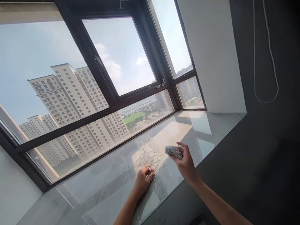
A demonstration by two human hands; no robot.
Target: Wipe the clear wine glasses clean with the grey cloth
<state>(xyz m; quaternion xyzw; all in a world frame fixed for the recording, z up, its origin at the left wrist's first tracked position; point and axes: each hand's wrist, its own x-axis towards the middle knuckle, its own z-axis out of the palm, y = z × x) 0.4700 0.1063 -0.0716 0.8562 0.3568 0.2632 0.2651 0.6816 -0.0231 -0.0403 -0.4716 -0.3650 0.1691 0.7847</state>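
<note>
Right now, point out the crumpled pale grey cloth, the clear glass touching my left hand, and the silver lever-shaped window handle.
Crumpled pale grey cloth (172, 151), head view: bunched middle.
Clear glass (154, 176), head view: round near end.
Silver lever-shaped window handle (98, 60), head view: lever's middle.

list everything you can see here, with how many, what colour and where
glasses: several, too overlapped to count, clear, grouped on the sill
cloth: one, pale grey, in the right hand
sill: one, pale and glossy, below the windows
window frame: one, dark, around the panes
window handle: one, silvery, on the frame
buildings: several, beige, outside
field: one, green, outside
cord: one loop, whitish, hanging upper right
left hand: one, bare, fingers on a near glass
right hand: one, bare, above the sill
</note>
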